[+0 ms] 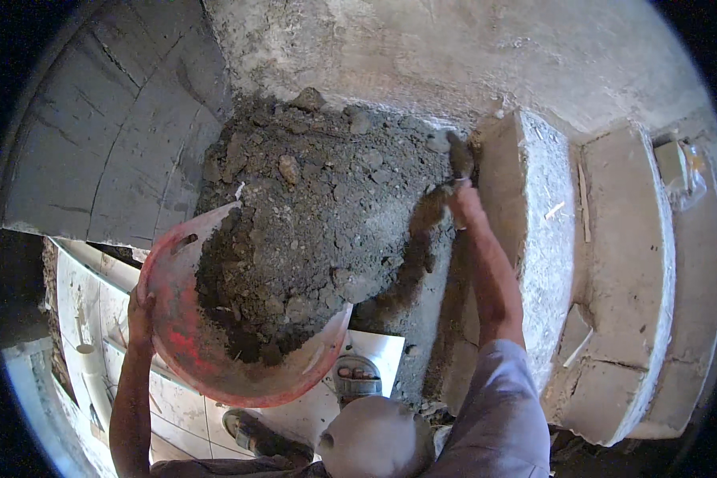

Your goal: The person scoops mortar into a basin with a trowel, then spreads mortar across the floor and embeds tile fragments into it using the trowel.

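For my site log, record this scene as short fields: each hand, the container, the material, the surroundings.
left hand: gripping the left rim of the red basin
right hand: beyond the basin, at the right edge of the dirt pile; a dark thing shows at it, kind and grip unclear
container: red basin, worn and faded, with dirt in it
material: grey-brown, loose, lumpy
surroundings: wall behind the pile, steps to its right, white floor tiles below
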A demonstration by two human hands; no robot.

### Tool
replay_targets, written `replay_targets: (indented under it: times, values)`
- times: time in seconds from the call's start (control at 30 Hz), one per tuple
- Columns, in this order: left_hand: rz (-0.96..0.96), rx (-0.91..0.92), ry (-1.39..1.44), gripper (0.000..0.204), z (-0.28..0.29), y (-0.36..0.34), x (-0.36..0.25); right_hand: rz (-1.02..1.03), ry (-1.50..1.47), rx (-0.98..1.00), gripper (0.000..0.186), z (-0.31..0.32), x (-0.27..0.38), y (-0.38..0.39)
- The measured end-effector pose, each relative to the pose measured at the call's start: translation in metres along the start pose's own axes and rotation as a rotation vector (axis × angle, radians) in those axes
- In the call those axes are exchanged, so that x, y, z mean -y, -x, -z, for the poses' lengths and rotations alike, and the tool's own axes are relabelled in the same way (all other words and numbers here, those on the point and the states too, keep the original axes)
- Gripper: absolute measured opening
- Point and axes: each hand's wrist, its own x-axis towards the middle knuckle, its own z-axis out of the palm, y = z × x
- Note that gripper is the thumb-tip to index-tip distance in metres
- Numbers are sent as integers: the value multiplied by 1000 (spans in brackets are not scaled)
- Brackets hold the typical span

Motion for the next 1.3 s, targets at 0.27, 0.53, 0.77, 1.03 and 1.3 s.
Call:
replay_targets:
  times: [0.27,0.53,0.77,1.03,1.3]
  values:
    - [-67,-32,-69,57,8,-8,9,430,30,399,40,-26,141,139]
    - [3,-85,-261,52,17,-5,14,378,92,105,37,21,143,56]
    - [-9,-79,31,38,7,-7,8,437,41,232,45,-49,139,-7]
    - [25,-79,35,40,9,-10,5,663,34,488,40,-51,169,124]
    - [-37,-92,-78,37,13,-7,7,743,44,676,32,-5,206,232]
